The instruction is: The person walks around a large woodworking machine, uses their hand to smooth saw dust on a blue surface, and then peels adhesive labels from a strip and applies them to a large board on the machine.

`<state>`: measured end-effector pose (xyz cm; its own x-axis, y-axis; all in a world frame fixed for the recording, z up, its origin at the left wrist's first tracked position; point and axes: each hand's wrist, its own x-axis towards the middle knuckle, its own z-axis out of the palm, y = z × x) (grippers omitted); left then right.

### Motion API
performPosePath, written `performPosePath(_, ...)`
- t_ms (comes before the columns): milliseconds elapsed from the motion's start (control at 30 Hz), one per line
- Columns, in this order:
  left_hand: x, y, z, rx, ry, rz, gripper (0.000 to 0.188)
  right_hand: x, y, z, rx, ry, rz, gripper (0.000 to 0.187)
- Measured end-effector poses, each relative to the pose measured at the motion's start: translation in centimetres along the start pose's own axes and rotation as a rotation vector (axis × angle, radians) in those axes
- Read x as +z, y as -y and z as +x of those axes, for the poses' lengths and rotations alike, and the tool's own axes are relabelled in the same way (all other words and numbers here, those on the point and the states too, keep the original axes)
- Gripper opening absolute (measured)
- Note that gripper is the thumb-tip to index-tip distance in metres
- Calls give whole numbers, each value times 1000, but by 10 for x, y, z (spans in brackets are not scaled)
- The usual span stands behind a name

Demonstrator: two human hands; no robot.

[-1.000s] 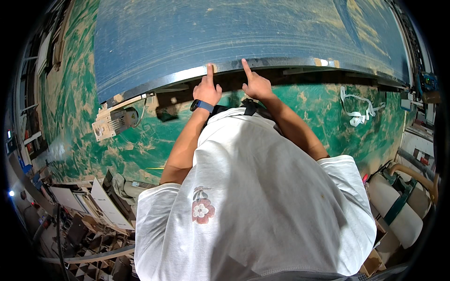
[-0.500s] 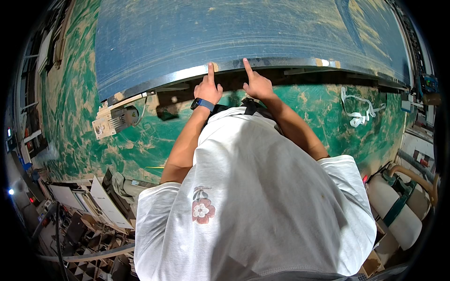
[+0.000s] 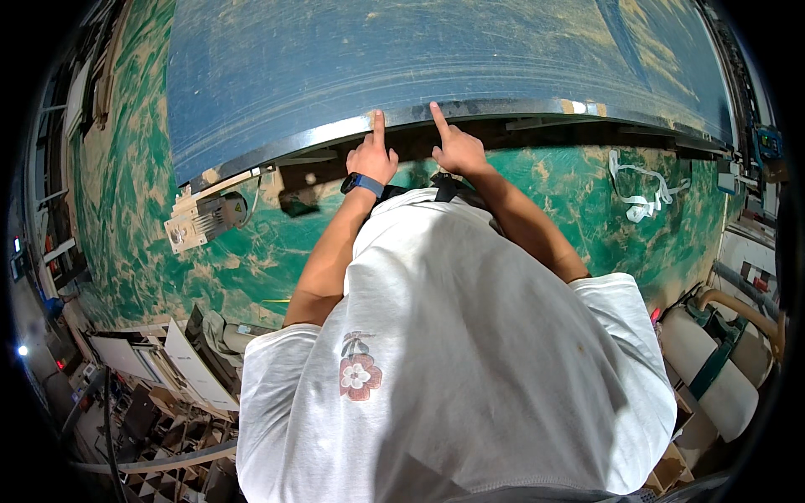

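Note:
My left hand point(image 3: 374, 159), with a dark watch on a blue band at its wrist, points its index finger away from me. That fingertip lies at the metal edge strip point(image 3: 323, 134) of a large blue, dust-covered tabletop point(image 3: 402, 59), beside a tan patch. A short way to the right, my right hand point(image 3: 460, 152) points its index finger to the same strip. On both hands the other fingers are curled, and neither holds anything. I cannot tell how firmly the fingertips touch.
A motor point(image 3: 201, 222) hangs below the table's left end. White strapping point(image 3: 646, 201) lies crumpled on the dusty green floor point(image 3: 553, 193) at right. Boards point(image 3: 197, 360) lean behind me at left; pale dust-collector bags point(image 3: 721, 390) stand at the lower right.
The view has shifted slightly. My left fingertip sits a little farther right along the metal strip, closer over the tan patch. Both hands keep the same pointing pose.

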<state>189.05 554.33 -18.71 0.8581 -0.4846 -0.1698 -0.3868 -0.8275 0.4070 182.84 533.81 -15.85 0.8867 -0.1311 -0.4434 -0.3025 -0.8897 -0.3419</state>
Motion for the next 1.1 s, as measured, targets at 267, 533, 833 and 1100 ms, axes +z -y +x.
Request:
performPosePath(267, -2, -5, 2, 25, -12, 34, 94, 1, -1, 0, -9, 8, 14, 97)
performPosePath(533, -2, -7, 5, 43, -2, 43, 92, 1, -3, 2, -17, 3, 23, 97)
performPosePath(833, 0, 4, 0, -102, -108, -95, 93, -1, -3, 1, -20, 9, 48, 97)
performPosePath(1100, 1, 6, 2, -36, -87, -53, 91, 4, -4, 3, -10, -17, 32, 99)
